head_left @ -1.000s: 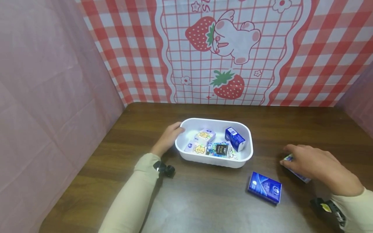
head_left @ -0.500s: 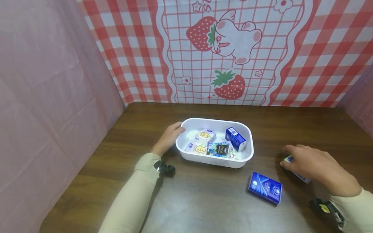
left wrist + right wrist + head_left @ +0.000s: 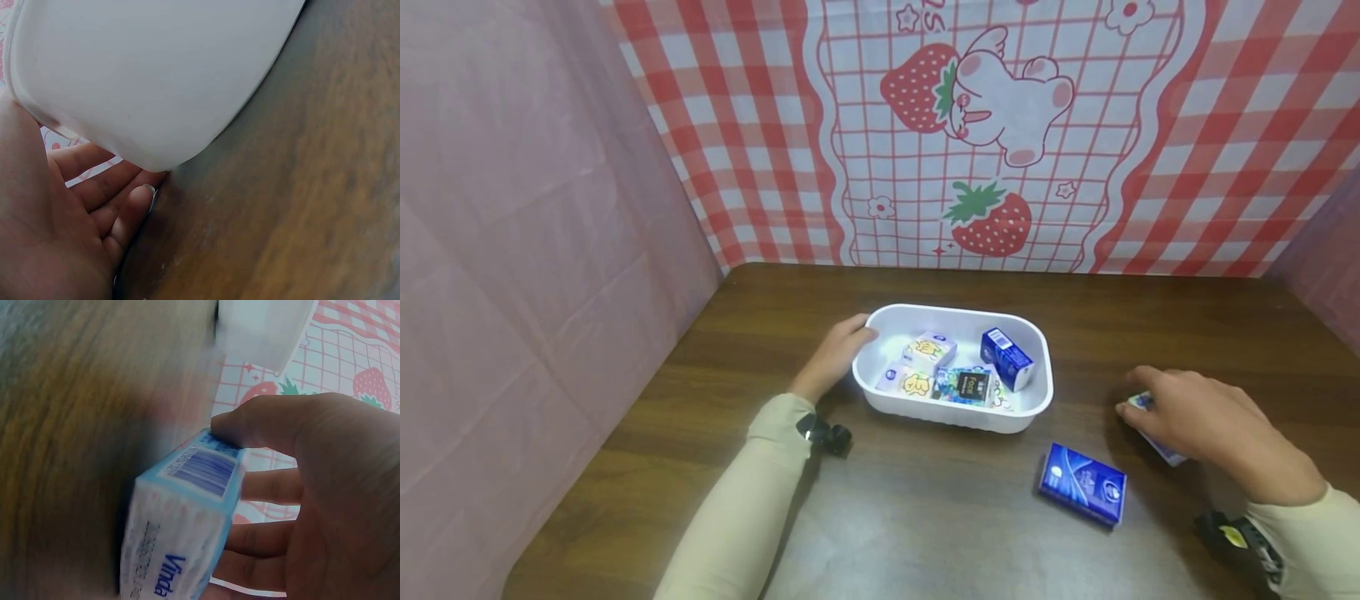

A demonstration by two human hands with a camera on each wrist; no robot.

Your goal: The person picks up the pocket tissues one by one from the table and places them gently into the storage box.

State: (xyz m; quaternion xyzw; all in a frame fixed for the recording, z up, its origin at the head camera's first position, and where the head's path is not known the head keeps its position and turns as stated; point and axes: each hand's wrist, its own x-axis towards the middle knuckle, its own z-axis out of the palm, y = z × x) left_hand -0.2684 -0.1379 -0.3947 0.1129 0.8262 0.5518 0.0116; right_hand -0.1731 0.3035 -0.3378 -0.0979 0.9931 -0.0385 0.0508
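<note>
At its left end, a white plastic tub [image 3: 940, 417] is held by my left hand [image 3: 833, 358], the thumb over the rim and the fingers under it by the outer wall. My right hand [image 3: 1210, 417], on the right of the table, pinches a light-blue and white tissue pack [image 3: 181, 512] between thumb and fingers; the hand covers much of it in the head view. Inside the tub lie pale tissue packs with yellow cartoon figures [image 3: 928, 350], a blue floral pack [image 3: 962, 385] and a dark blue pack [image 3: 1007, 360].
Another dark blue tissue pack [image 3: 1082, 485] lies flat on the brown wooden table [image 3: 925, 517], between the tub and my right hand. A red-and-white checked cloth [image 3: 760, 142] hangs behind the table, and a pinkish curtain [image 3: 535, 250] hangs at the left.
My right hand has shifted slightly left and away from me, and the tissue pack in it has moved along. My left hand and the tub have stayed put.
</note>
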